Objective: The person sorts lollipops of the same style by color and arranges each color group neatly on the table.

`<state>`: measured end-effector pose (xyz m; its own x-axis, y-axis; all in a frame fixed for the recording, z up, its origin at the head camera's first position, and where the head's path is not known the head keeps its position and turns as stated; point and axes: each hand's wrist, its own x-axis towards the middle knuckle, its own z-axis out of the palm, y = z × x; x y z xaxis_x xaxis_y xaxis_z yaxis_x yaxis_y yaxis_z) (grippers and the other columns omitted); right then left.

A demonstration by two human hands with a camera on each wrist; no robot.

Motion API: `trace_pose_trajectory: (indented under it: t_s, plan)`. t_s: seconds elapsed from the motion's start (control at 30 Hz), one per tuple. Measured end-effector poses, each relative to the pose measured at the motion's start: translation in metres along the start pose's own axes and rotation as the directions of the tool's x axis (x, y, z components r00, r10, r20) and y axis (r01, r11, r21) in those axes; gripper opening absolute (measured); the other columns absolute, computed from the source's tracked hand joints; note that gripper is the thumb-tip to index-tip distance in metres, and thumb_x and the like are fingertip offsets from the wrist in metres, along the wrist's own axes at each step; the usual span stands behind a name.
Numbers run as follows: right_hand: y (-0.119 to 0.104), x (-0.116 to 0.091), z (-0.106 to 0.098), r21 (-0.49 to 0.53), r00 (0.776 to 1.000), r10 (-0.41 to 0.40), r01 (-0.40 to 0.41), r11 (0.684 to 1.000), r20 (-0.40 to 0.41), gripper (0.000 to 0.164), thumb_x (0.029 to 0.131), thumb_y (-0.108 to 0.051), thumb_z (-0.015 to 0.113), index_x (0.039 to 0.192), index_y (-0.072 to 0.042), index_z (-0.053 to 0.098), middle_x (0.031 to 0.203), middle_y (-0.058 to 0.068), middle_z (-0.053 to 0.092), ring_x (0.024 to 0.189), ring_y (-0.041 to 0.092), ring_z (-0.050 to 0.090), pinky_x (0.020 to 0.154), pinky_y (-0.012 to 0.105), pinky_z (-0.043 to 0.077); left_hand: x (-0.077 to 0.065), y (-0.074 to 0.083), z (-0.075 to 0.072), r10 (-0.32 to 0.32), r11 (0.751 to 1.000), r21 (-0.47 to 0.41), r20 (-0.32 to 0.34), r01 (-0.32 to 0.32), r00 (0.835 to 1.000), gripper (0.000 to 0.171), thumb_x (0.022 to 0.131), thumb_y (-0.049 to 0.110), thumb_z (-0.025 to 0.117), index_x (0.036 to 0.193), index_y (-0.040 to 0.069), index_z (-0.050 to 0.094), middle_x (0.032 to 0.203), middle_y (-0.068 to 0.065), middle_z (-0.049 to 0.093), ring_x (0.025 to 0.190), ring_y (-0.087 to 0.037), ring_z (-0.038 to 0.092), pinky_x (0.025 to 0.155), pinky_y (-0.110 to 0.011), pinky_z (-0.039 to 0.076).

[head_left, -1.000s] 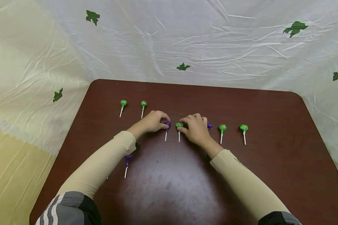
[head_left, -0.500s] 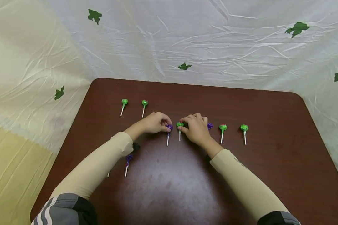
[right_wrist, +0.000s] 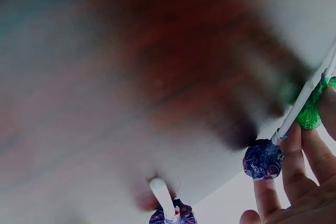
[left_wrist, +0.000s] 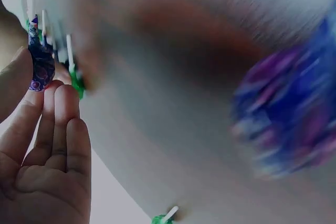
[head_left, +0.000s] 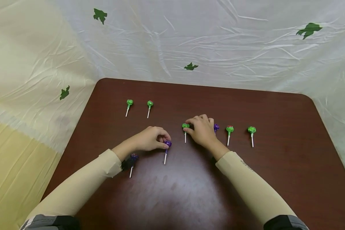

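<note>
My left hand (head_left: 151, 138) pinches a purple-wrapped lollipop (head_left: 167, 143) by its candy head between thumb and fingers, its white stick toward me. The left wrist view shows the same purple lollipop (left_wrist: 42, 66) held above the palm. To the right, my right hand (head_left: 202, 130) has its thumb and fingertips around the head of a green-wrapped lollipop (head_left: 185, 125). Half hidden behind the right hand is a second purple lollipop (head_left: 216, 127). Another purple lollipop (head_left: 134, 157) lies by my left wrist, partly covered by a dark wrist-worn piece.
Two green lollipops, one left (head_left: 129, 102) and one beside it (head_left: 150, 103), lie at the back left of the brown table (head_left: 281, 179). Right of my right hand are two more, a green one with red (head_left: 230, 129) and a green one (head_left: 251, 129). White sheeting (head_left: 143, 41) hangs behind.
My left hand has moved toward me and slightly left with the purple lollipop, away from the green one. My right hand stays around the green lollipop.
</note>
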<state>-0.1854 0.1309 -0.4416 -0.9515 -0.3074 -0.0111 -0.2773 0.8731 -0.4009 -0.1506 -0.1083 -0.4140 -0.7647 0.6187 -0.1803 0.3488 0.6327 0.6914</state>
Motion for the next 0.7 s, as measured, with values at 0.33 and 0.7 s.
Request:
trace_pose_trajectory:
  t_s: [0.33, 0.7]
  plan:
    - [0.007, 0.001, -0.001, -0.014, 1.0, 0.011, -0.011, 1.0, -0.002, 0.035, 0.094, -0.038, 0.068, 0.122, -0.017, 0.07, 0.122, 0.004, 0.068, 0.122, 0.03, 0.046, 0.099, 0.054, 0.027, -0.013, -0.009, 0.021, 0.032, 0.999, -0.001, -0.007, -0.032, 0.999, 0.017, 0.087, 0.02, 0.078, 0.102, 0.012, 0.074, 0.093, 0.004, 0.066, 0.084, -0.007, 0.059, 0.077, -0.02, 0.05]
    - [0.009, 0.0, 0.0, -0.004, 1.0, 0.01, -0.01, 1.0, -0.014, 0.035, 0.093, -0.037, 0.069, 0.121, -0.016, 0.071, 0.122, 0.005, 0.069, 0.121, 0.03, 0.047, 0.099, 0.054, 0.027, -0.012, -0.014, 0.029, 0.042, 0.999, 0.006, -0.001, -0.042, 0.999, 0.018, 0.087, 0.019, 0.077, 0.104, 0.011, 0.074, 0.097, 0.002, 0.067, 0.086, -0.009, 0.06, 0.077, -0.018, 0.05]
